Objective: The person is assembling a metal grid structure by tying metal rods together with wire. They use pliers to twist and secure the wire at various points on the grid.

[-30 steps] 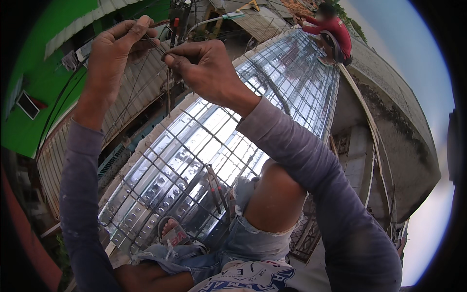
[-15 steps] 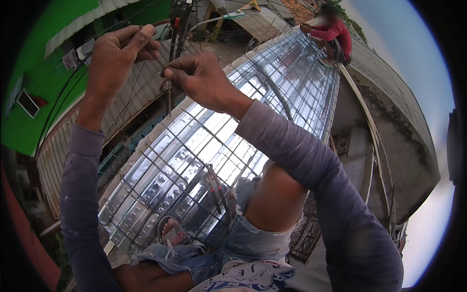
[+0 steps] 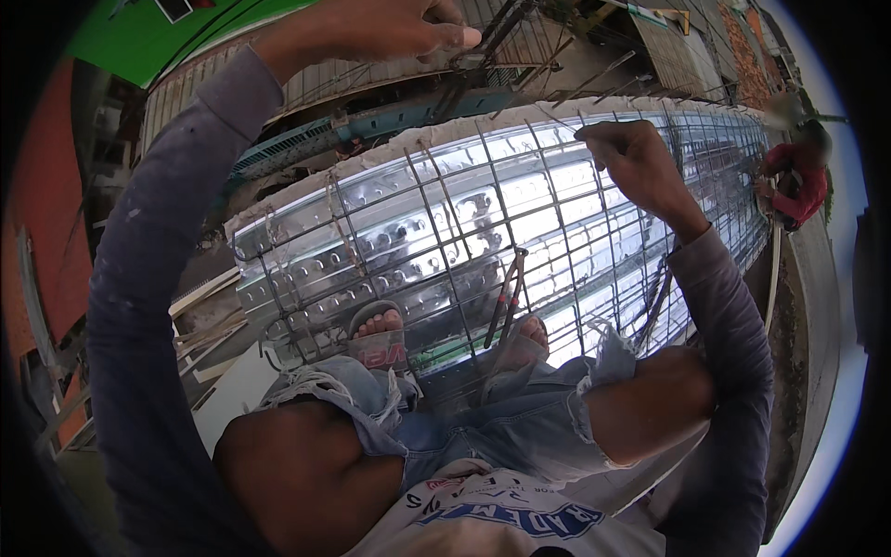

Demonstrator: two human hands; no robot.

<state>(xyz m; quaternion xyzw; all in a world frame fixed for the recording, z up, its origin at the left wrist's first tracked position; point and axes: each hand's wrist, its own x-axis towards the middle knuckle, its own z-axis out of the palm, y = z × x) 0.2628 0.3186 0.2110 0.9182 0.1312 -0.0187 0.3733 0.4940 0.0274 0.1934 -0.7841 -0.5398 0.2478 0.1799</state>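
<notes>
My left hand (image 3: 399, 30) is raised at the top edge, left of the middle, fingers curled and thumb against them; whatever they hold is too small to make out. My right hand (image 3: 642, 172) is lower and farther right, closed in a pinch over the steel mesh (image 3: 452, 226). A thin dark wire (image 3: 555, 121) seems to run up to its fingertips. Between my feet, a pair of pincers (image 3: 506, 299) with red-marked dark handles rests on the mesh, jaws pointing away from me. Neither hand touches the pincers.
Shiny ribbed metal decking (image 3: 473, 209) lies under the mesh, bordered by a rough concrete edge (image 3: 371, 153). Beyond that edge are a drop, corrugated roofing (image 3: 325, 88) and dark cables. A person in red (image 3: 800, 181) crouches at the far right end. Timber strips (image 3: 209, 302) lie at left.
My view has swung left. The hands, earlier close together on a thin wire, are now far apart, the left one up at the top edge, the right one over the mesh.
</notes>
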